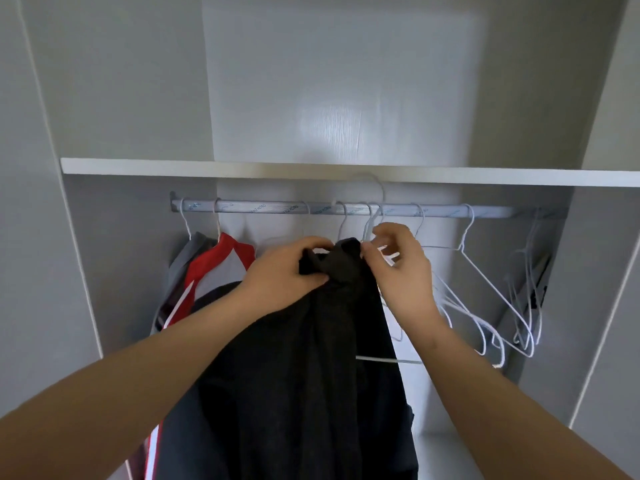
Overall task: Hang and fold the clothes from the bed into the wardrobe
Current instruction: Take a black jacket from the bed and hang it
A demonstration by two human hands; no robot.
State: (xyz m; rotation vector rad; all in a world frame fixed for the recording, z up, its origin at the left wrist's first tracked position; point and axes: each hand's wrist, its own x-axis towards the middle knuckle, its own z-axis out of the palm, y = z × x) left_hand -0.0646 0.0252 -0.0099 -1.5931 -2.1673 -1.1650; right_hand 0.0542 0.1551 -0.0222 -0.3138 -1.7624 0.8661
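A dark grey garment hangs down in front of me, just below the wardrobe rail. My left hand grips the bunched top of the garment. My right hand pinches the garment's upper edge beside a white wire hanger whose hook is on the rail. The hanger's lower bar shows to the right of the cloth. Most of that hanger is hidden behind the fabric.
A red, white and grey garment hangs at the rail's left end. Several bare white hangers hang to the right. A white shelf runs just above the rail. Grey wardrobe walls close in both sides.
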